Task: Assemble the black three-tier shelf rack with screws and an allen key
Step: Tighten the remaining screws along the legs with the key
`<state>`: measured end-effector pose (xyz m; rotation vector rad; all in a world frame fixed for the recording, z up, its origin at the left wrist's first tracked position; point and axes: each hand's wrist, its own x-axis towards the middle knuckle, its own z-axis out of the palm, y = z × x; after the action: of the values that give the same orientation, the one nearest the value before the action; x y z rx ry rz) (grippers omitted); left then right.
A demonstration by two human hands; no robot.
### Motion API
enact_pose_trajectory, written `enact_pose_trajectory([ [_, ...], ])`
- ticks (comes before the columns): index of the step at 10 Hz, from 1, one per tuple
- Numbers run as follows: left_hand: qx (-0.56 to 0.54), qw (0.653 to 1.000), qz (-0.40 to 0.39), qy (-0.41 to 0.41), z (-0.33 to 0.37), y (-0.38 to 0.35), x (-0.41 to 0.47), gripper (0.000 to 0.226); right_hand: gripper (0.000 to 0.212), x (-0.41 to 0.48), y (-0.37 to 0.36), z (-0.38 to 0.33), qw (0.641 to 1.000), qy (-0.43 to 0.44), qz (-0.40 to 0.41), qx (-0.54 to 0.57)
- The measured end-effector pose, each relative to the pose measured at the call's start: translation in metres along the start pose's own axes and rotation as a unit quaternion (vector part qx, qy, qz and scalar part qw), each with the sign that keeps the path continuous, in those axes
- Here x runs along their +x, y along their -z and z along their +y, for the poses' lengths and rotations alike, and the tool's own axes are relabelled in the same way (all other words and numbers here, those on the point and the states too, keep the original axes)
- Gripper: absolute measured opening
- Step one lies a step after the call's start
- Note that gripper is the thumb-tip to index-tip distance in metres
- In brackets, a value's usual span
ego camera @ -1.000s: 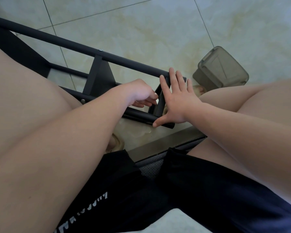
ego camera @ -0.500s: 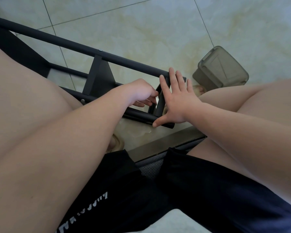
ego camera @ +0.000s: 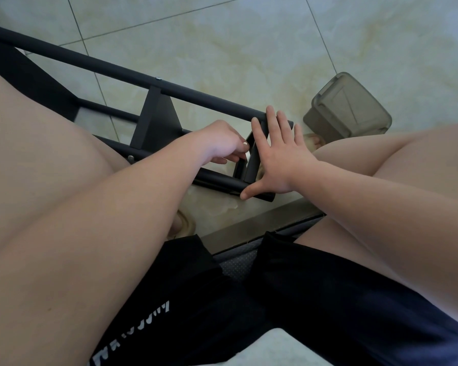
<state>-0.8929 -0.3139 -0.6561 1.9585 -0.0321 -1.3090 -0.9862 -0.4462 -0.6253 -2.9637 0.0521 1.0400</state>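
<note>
A black metal shelf rack [ego camera: 154,120] lies on its side, its near end just left of a grey lidded box [ego camera: 347,109]. 2 long round tubes run diagonally towards the box, joined by flat black crosspieces. 1 silver screw [ego camera: 158,78] sits in the tube farther from the viewer, a second screw [ego camera: 130,157] in the nearer tube.

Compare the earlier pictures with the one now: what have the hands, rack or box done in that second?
Nothing has visibly changed. The left hand stays curled at the end of the rack, the right hand stays flat against that end with straight fingers, and the box has not moved on the floor.
</note>
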Motion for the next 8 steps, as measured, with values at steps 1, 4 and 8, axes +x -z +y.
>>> enact_pose_trajectory([
  [1,0.011,1.000,-0.008,0.001,0.0006,-0.0002,-0.0008,0.006,0.160,0.0000,0.0000,0.0000,1.000,0.000,-0.001,0.000],
  [4,-0.008,0.998,-0.038,0.050,0.0043,-0.0026,-0.0058,0.011,0.161,0.0000,-0.0003,0.0003,1.000,0.001,0.000,0.002],
  [8,-0.011,0.996,-0.054,0.074,0.0053,-0.0020,-0.0104,0.016,0.161,0.0004,-0.0009,0.0005,1.000,0.000,0.000,-0.002],
])
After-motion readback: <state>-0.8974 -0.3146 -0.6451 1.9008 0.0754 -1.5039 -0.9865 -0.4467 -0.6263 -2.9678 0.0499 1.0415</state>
